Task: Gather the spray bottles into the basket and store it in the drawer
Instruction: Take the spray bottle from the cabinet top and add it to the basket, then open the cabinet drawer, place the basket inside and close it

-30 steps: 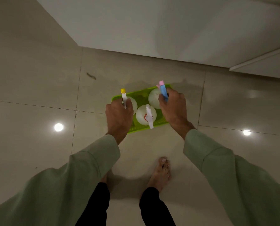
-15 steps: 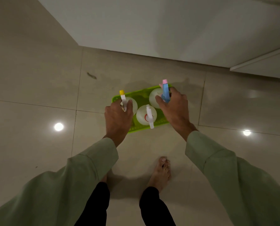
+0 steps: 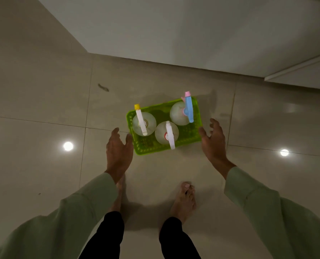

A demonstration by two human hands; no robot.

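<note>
A bright green basket sits on the tiled floor in front of my feet. Three clear spray bottles stand upright inside it: one with a white trigger and yellow tip at the left, one with a white trigger in the middle, one with a blue and pink trigger at the right. My left hand hovers open just beside the basket's left end, thumb near its rim. To the right of the basket's other end my right hand is open, fingers spread, holding nothing.
A white cabinet front runs along the far side, with a lighter panel edge sticking out at the upper right. My bare feet stand just behind the basket. A dark smudge marks the floor at the upper left.
Both hands let go of the bottle triggers and moved outward and back, to either side of the basket. The basket and bottles now show in full.
</note>
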